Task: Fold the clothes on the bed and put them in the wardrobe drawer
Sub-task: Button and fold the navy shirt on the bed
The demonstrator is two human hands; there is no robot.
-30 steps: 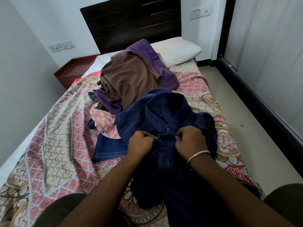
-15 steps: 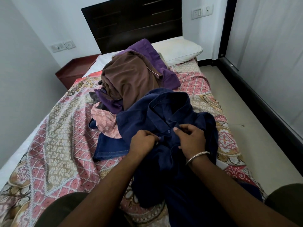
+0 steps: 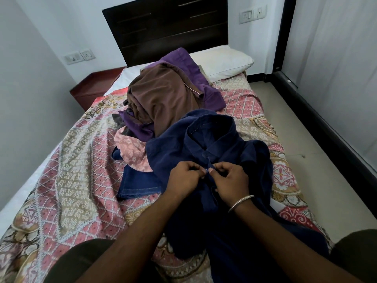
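Observation:
A navy blue shirt point(image 3: 224, 144) lies spread over the near part of the bed, collar pointing away from me. My left hand point(image 3: 183, 178) and my right hand point(image 3: 230, 180) meet at its button placket just below the collar, each pinching the fabric edge around a small button. Behind the shirt is a heap of unfolded clothes: a brown garment point(image 3: 163, 99) on top, a purple one point(image 3: 204, 78), a pink printed one point(image 3: 132, 152) and blue jeans point(image 3: 136, 184) underneath.
The bed carries a pink and beige patterned cover point(image 3: 61, 180). A white pillow point(image 3: 222, 60) lies against the dark headboard point(image 3: 167, 25). A red bedside table point(image 3: 95, 82) stands at the far left. Tiled floor point(image 3: 306, 160) runs along the right, beside curtains.
Both hands shifted slightly up the placket and drew together, from fists bunching the cloth to fingertips pinching at a button. The pile of clothes has not moved.

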